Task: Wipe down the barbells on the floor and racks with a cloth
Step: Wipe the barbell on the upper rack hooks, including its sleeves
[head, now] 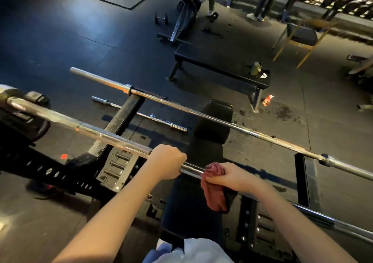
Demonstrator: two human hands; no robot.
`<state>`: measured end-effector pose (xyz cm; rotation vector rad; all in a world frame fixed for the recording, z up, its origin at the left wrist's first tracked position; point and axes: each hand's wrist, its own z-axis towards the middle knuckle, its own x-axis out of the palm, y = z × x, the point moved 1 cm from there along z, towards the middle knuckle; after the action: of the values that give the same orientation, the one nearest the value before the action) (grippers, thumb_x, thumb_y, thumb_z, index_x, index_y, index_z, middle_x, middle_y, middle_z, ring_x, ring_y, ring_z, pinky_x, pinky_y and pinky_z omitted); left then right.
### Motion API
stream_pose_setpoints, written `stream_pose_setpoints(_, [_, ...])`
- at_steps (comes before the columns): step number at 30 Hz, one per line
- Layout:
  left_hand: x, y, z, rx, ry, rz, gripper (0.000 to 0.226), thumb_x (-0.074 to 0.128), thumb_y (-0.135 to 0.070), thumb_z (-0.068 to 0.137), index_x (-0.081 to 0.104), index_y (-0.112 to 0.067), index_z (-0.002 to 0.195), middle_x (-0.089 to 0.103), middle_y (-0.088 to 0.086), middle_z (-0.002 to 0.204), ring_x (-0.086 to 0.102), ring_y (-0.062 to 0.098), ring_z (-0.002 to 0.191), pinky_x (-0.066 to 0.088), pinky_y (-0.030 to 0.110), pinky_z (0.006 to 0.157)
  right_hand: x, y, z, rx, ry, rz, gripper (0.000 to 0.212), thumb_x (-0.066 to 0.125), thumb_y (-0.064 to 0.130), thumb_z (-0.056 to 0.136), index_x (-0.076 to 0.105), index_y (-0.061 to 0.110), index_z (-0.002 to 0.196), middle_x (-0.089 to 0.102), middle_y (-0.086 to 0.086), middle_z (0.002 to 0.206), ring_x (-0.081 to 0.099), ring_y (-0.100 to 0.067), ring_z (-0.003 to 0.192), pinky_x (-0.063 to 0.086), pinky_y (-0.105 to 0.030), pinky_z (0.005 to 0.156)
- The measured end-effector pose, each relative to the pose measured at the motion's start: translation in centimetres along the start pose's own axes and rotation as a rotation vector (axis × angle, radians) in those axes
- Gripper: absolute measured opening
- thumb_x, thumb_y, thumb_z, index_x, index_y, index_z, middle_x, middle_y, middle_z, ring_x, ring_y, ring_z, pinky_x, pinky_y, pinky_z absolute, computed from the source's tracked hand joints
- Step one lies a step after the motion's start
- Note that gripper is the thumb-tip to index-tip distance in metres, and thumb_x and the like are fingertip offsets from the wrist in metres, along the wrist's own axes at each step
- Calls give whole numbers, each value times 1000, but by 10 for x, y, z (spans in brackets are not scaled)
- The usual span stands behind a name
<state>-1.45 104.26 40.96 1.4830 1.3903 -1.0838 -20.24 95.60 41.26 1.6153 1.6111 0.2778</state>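
L hand (167, 161) is wrapped round the near barbell (113, 139), fingers curled over it. R hand (230, 177) pinches a red cloth (214, 192) bunched on the same bar, just right of the L; the rest hangs down. Far-right dumbbell rack (347, 0) holds dumbbells, too blurred for me to count. Bottle (255, 68) on the flat bench (220, 64): contents unclear. A 2nd barbell (201, 114) sits across the black uprights (129, 113); a short bar (141, 114) lies on the floor beyond. Near bar's L end is cut off, and its R stretch is partly behind my forearm.
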Motion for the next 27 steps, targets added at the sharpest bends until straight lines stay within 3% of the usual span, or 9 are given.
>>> stream_pose_setpoints(3, [-1,-1,0,-11,-10,-4,16,54,-28,92,57,-16,101,49,-4,77,49,16,69,40,28,62,-16,-6,-3,34,95,168,10,57,29,95,62,35,102,68,11,102,64,-2,96,48,-19,90])
stream_pose_setpoints(9, [1,-1,-1,-49,-23,20,14,50,-25,91,56,-15,99,59,0,82,58,21,72,38,30,59,3,9,23,-16,50,49,10,61,40,91,65,35,99,68,9,103,63,-8,99,46,-30,97])
stream_pose_setpoints(13, [2,-2,0,-70,-28,17,13,50,-27,91,56,-16,93,49,-5,72,47,16,63,35,28,58,-20,-12,4,-76,215,191,26,61,19,93,62,28,117,71,5,105,66,-6,101,48,-22,92])
stream_pose_setpoints(14, [3,-3,0,-73,-32,23,13,50,-28,91,56,-16,92,48,-6,71,46,15,62,34,27,57,-21,-15,1,-89,204,190,27,63,18,92,63,29,117,72,6,104,66,-5,99,49,-21,89])
stream_pose_setpoints(17, [4,-3,1,-79,-27,41,13,49,-28,91,55,-15,90,46,-7,69,45,15,61,32,26,56,-3,-14,8,-105,-80,67,8,64,33,91,69,31,96,72,6,92,67,-7,88,52,-29,87])
stream_pose_setpoints(19, [3,-4,1,-81,-3,42,10,50,-26,91,49,-17,87,44,-6,69,45,15,63,33,27,57,9,-6,15,-80,-185,-21,21,63,49,86,69,31,96,70,7,91,65,-6,87,53,-31,85])
stream_pose_setpoints(21, [3,-4,1,-79,0,39,9,51,-26,91,50,-17,89,45,-5,70,46,15,64,35,26,59,8,-5,15,-78,-143,-44,25,63,49,86,69,30,100,71,7,94,65,-7,91,53,-32,88])
stream_pose_setpoints(24, [4,-3,0,-76,-13,39,14,51,-29,91,54,-16,93,47,-6,70,46,14,62,33,25,56,-12,-8,2,-123,59,106,21,61,24,93,65,31,113,69,8,106,64,-2,101,49,-24,94])
stream_pose_setpoints(27, [6,-1,0,-64,-35,47,14,51,-30,90,54,-16,92,49,-5,71,47,16,59,33,27,54,-12,-5,-7,-121,72,111,23,69,21,88,64,37,105,69,13,99,64,3,92,48,-13,80])
